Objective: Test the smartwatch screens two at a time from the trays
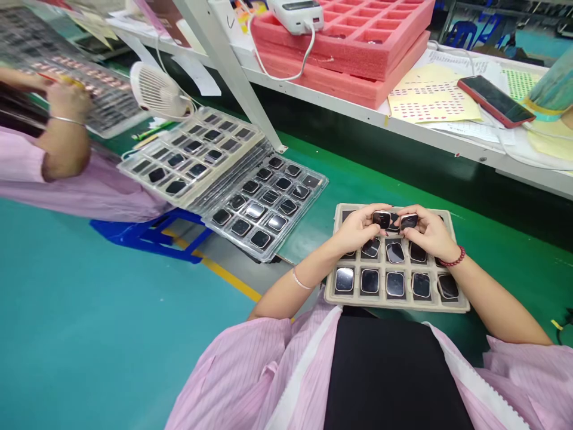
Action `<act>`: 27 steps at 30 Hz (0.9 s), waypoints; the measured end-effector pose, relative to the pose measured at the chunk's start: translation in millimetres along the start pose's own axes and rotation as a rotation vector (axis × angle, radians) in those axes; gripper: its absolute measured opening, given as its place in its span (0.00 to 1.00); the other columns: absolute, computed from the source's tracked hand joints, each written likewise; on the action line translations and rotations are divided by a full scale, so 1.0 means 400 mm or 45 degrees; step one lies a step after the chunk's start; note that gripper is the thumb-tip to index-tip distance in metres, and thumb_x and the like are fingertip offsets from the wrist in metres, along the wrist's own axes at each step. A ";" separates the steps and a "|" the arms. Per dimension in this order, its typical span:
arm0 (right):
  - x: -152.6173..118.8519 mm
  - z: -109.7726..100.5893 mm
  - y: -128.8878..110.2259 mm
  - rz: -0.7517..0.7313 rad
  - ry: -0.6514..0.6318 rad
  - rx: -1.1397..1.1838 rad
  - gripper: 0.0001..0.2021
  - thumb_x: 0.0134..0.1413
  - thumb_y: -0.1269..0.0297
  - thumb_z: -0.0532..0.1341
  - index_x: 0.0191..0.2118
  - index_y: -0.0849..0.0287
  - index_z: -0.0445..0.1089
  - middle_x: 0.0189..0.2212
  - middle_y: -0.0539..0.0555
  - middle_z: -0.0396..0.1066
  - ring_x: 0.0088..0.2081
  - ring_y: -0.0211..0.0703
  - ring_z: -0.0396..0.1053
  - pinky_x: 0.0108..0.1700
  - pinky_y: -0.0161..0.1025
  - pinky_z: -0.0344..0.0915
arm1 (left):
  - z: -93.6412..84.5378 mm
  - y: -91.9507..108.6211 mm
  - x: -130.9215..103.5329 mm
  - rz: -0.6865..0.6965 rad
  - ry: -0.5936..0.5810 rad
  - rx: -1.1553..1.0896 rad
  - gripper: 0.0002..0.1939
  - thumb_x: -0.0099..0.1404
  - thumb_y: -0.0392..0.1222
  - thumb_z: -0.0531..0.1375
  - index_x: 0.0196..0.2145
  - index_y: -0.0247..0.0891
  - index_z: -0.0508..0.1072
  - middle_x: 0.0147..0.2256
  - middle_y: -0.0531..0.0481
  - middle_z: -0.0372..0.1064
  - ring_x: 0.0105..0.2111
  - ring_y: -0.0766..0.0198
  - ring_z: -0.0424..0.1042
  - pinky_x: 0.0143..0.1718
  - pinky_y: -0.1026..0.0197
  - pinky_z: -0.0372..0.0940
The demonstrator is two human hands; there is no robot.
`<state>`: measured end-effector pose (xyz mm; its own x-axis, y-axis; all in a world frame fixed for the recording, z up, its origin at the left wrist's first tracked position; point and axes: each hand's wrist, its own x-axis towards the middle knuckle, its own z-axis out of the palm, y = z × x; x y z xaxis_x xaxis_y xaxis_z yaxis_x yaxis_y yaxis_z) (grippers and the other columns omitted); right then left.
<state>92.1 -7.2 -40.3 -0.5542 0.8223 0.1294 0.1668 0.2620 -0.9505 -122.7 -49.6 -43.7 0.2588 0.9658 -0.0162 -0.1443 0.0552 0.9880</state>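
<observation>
My left hand (359,229) pinches a dark square watch face (381,220) with a light metal rim. Another such watch face (409,221) is between the fingers of my right hand (427,232). Both hands are close together over the back row of a beige compartment tray (397,304). In the tray's front row lie several square watch faces, among them a bright reflecting one (344,279) at the left. The middle row also holds some, such as a watch face (394,251) between my wrists. My hands and forearms hide parts of the back and middle rows.
To the left stand a clear plastic tray (286,239) of watch faces and a beige tray (156,149). A small white fan (154,89) is behind them. Red foam trays (358,65) and a phone (495,100) rest on the shelf. A co-worker's hand (69,98) shows at far left.
</observation>
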 end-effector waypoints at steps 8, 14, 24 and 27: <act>0.003 0.005 -0.001 0.039 0.013 0.085 0.17 0.49 0.70 0.64 0.47 0.56 0.70 0.42 0.56 0.77 0.41 0.48 0.77 0.41 0.44 0.75 | 0.001 0.053 -0.007 -0.108 -0.202 -0.356 0.29 0.44 0.28 0.61 0.46 0.38 0.64 0.33 0.53 0.72 0.24 0.72 0.70 0.22 0.70 0.58; 0.007 0.004 -0.014 0.119 -0.011 0.196 0.15 0.53 0.66 0.65 0.48 0.56 0.70 0.42 0.57 0.78 0.34 0.44 0.77 0.34 0.40 0.75 | 0.089 0.267 -0.140 -0.360 -1.076 -0.693 0.24 0.45 0.26 0.59 0.42 0.37 0.69 0.35 0.50 0.72 0.30 0.66 0.74 0.27 0.67 0.69; -0.014 -0.025 -0.130 0.347 -0.223 0.814 0.23 0.62 0.54 0.63 0.58 0.59 0.69 0.52 0.64 0.74 0.45 0.49 0.78 0.38 0.40 0.79 | 0.106 0.372 -0.185 -0.415 -1.253 -0.570 0.15 0.48 0.28 0.57 0.36 0.35 0.72 0.32 0.50 0.70 0.25 0.69 0.72 0.25 0.68 0.66; -0.053 -0.017 -0.242 0.202 -0.319 0.934 0.18 0.59 0.57 0.68 0.53 0.57 0.72 0.48 0.59 0.73 0.44 0.46 0.77 0.36 0.36 0.78 | 0.077 0.326 -0.199 -0.235 -0.947 -0.611 0.14 0.53 0.32 0.59 0.39 0.35 0.72 0.32 0.47 0.72 0.25 0.67 0.73 0.23 0.69 0.65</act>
<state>93.1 -46.5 50.8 -0.7507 0.6606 -0.0079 -0.2726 -0.3207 -0.9071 -132.6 -127.0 91.2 0.8438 0.5273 0.0999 -0.3791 0.4537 0.8065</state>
